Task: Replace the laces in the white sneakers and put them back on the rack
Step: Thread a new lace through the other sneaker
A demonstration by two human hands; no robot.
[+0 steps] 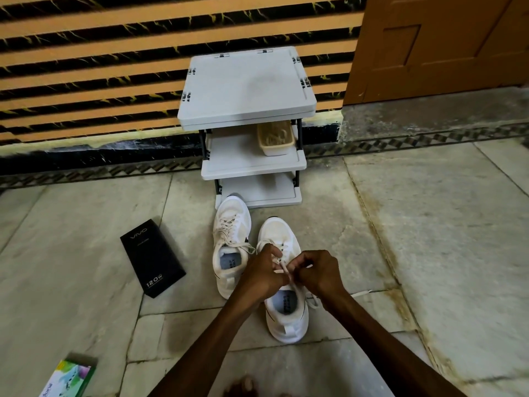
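My left grip [264, 275] and right grip [317, 272] pinch a lace [283, 267] over the near sneaker [279, 233]; left, a black box [153, 256] reads VIVO, 120W.

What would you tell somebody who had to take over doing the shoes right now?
Hands: the left hand and the right hand both pinch the lace over the near sneaker.
Things: both sneakers stand on the floor. The far sneaker is just in front of the rack.
Done: the far sneaker is laced. I cannot tell whether its lace is new.
Left: finish lacing the near sneaker, check the far one, then put both on the rack.
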